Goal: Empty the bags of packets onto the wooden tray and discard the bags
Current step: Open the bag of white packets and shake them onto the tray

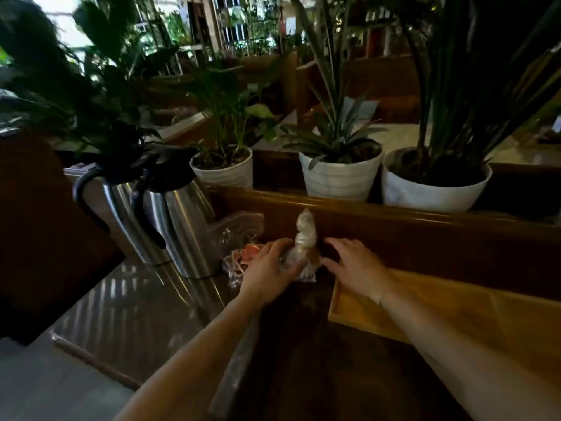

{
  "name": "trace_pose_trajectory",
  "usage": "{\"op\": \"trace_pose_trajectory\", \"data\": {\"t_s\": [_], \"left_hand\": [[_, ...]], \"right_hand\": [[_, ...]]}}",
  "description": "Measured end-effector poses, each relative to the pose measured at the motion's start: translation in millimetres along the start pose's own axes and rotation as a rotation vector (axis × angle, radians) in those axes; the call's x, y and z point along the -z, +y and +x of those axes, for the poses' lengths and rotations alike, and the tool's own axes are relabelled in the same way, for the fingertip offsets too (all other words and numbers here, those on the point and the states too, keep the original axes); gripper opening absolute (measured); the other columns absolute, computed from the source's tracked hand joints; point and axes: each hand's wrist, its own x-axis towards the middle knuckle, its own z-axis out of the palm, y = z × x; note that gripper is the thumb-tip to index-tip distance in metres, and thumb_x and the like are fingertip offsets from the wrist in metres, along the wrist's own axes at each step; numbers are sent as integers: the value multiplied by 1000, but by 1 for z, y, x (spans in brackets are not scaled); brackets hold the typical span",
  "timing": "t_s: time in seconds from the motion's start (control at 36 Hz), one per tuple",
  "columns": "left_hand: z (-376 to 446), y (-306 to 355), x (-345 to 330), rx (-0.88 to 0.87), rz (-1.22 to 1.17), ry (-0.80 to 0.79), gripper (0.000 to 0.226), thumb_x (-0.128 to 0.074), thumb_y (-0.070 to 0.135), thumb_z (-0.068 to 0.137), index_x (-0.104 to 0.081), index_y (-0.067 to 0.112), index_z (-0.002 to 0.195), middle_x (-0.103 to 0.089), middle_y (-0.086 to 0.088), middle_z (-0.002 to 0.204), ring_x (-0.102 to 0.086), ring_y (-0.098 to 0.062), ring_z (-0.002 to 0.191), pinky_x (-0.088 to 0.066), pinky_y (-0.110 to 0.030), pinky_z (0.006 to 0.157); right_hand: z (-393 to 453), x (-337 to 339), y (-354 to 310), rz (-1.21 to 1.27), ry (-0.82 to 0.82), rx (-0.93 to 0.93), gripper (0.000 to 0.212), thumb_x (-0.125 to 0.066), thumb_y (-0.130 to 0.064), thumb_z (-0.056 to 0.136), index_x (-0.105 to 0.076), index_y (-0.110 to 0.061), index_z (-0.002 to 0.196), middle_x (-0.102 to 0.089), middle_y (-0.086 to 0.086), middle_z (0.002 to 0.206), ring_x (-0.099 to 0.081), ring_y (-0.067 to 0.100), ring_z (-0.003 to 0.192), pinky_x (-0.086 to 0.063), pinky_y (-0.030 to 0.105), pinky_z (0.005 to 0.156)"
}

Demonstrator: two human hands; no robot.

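Note:
A clear plastic bag with a twisted, knotted top (304,235) stands on the dark counter against the wooden ledge. My left hand (267,270) wraps around its lower part. My right hand (353,264) hovers just right of the bag with fingers spread, holding nothing. A second clear bag with reddish packets (239,238) lies to the left, partly behind my left hand. The wooden tray (343,311) sits at the right, under my right forearm; the part of it I can see holds nothing.
Two steel thermos jugs (179,226) stand left of the bags. Three white plant pots (340,177) line the raised wooden ledge (425,235) behind. A dark chair back (45,238) is at far left, beyond the counter edge.

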Motion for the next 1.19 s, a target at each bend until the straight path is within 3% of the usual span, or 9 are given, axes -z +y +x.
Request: {"op": "trace_pose_trajectory", "data": {"t_s": [0.33,0.5,0.58,0.69,0.81,0.92,1.06,1.11,1.19], "left_hand": [[13,8,-5,135,-324,-35,51,-64,50,84,-47,31,128,-64,8,112,-65,-6,92,-58,-38,83],[16,4,-3,124,-379,-88,32,-63,40,88,-57,30,118,-68,11,101,-65,1,85,-51,-15,67],[16,0,4,140,-480,-144,22,-62,34,90,-62,30,112,-70,8,100,-68,1,84,-54,-14,66],[13,-6,15,141,-581,-301,23,-61,22,92,-66,20,115,-71,-5,107,-68,-20,99,-56,-39,89],[3,-12,22,87,-607,-465,20,-60,15,93,-69,15,111,-72,-6,108,-68,-18,101,-56,-31,88],[-8,-16,23,11,-586,-588,17,-62,11,92,-70,24,100,-71,14,88,-67,1,87,-50,-15,76],[-16,-23,20,-53,-612,-645,17,-65,14,90,-68,22,104,-72,9,89,-69,-7,90,-53,-20,79],[-19,-22,20,-98,-610,-670,18,-66,16,90,-68,19,107,-72,7,93,-69,-7,91,-53,-19,79],[-24,-16,20,-210,-539,-635,20,-68,23,88,-67,24,107,-71,10,94,-68,-3,90,-54,-18,79]], "right_hand": [[28,-27,-6,480,12,-21,49,-66,-28,90,-49,-23,136,-62,-1,128,-60,17,114,-52,32,89],[22,-30,-9,575,73,3,55,-69,-30,87,-46,-35,137,-56,-21,111,-57,3,97,-40,7,66],[12,-26,-11,659,72,-26,57,-75,-29,82,-45,-47,128,-64,-16,97,-64,-3,80,-49,10,57],[-6,-18,-15,657,82,-43,44,-81,-34,75,-57,-46,110,-70,-6,85,-68,2,74,-56,22,62],[-27,-14,-20,498,79,-55,37,-80,-44,71,-56,-53,98,-68,-16,86,-63,-6,79,-52,16,63],[-49,-17,-29,418,100,-92,29,-76,-44,75,-58,-43,98,-64,-20,90,-59,-13,85,-53,17,65],[-80,-24,-41,525,123,-149,16,-70,-38,82,-59,-30,91,-68,-10,82,-64,9,47,-52,25,46],[-90,-25,-46,534,145,-165,14,-68,-37,84,-60,-27,90,-67,-8,83,-65,11,54,-54,33,53],[-101,-25,-49,512,211,-203,7,-68,-31,87,-65,-25,88,-68,-10,84,-66,4,75,-50,21,65]]}}
